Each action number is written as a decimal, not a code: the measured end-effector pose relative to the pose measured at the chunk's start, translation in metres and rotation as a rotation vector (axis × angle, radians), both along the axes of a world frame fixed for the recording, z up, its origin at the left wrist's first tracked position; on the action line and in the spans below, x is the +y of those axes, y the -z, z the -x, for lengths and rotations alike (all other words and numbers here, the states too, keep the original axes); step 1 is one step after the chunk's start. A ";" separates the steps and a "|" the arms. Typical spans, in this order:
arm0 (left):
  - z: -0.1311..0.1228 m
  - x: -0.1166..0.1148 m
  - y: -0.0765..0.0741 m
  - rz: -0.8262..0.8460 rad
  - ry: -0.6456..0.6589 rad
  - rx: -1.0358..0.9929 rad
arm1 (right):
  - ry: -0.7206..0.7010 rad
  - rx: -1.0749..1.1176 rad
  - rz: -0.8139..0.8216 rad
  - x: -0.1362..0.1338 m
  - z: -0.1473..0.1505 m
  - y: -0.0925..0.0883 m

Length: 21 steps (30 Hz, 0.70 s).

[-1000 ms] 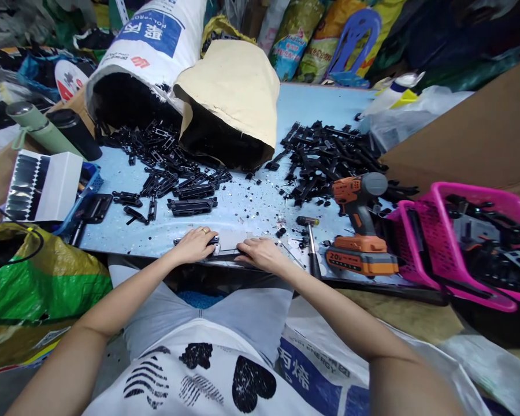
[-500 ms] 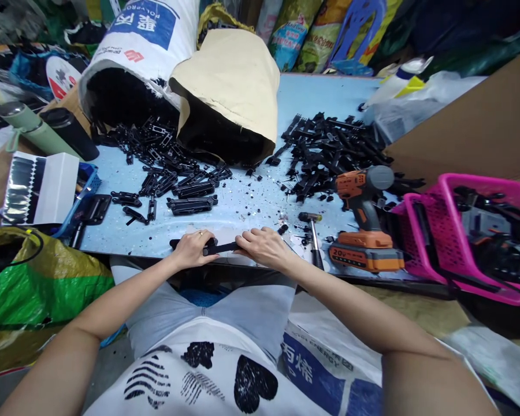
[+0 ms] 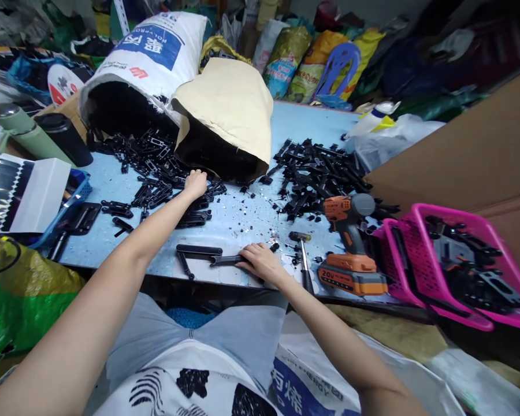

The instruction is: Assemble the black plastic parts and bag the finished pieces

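L hand (image 3: pixel 196 184) at blk parts pile (image 3: pixel 151 155), grip unclear; R hand (image 3: pixel 260 261) gripping blk bar (image 3: pixel 226 260).

L hand (image 3: pixel 196 184) at blk parts pile (image 3: pixel 156 153), tan sack (image 3: pixel 231 104) at its 1 o'clock. R hand (image 3: pixel 260 263) grips bar (image 3: pixel 227 260); 2nd blk pc (image 3: pixel 199 251) at its 9 o'clock, hammer (image 3: pixel 304 261) at 3, drill (image 3: pixel 352 242) & basket (image 3: pixel 422 268) past that.

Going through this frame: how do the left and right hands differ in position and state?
The left hand is farther out, at the pile of black parts; the right hand is near the table's front edge. The right hand holds one end of a black bar, whereas the left hand's grip is hidden. Both hands are bare.
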<state>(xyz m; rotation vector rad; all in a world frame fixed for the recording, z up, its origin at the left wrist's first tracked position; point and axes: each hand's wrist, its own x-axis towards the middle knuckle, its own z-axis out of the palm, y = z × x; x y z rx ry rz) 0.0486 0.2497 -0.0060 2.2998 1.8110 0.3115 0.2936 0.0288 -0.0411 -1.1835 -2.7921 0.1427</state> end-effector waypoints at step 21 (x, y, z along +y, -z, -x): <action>-0.127 -0.007 0.042 -0.227 0.586 0.164 | 1.054 -0.167 0.008 0.176 -0.055 -0.001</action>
